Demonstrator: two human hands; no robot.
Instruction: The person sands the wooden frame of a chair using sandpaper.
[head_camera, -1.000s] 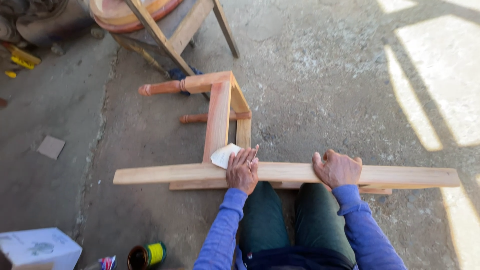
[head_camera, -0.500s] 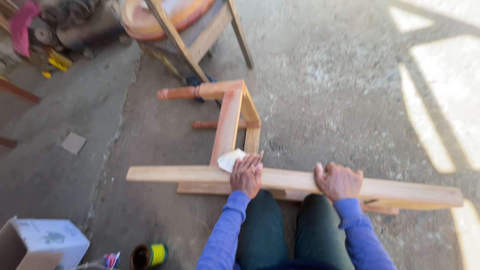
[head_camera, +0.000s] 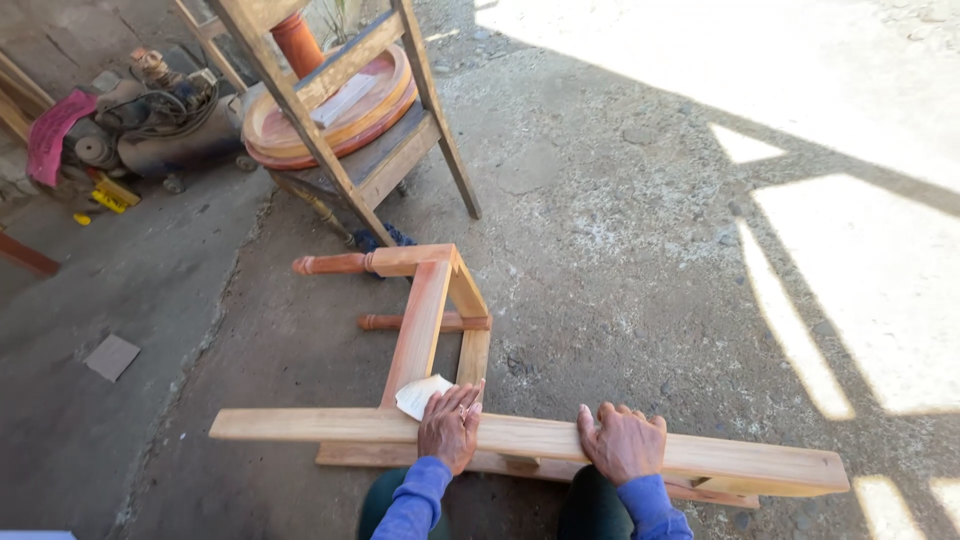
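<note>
Plank (head_camera: 740, 462) was pale yellow wood; sandpaper sheet (head_camera: 420, 394) white; turned legs (head_camera: 330, 264) reddish-orange; sleeves (head_camera: 415, 500) blue; floor (head_camera: 620, 260) grey.

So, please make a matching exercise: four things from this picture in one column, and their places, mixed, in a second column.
Things:
1. left hand
2. right hand
3. round wooden discs
4. pink cloth

Places:
A. stacked on the stool's lower shelf
B. far left, on the machine
C. flat on the long plank, empty
D. pressing a white sheet on the plank

Pairs: 1-D, 2-C, 3-A, 4-B
</note>
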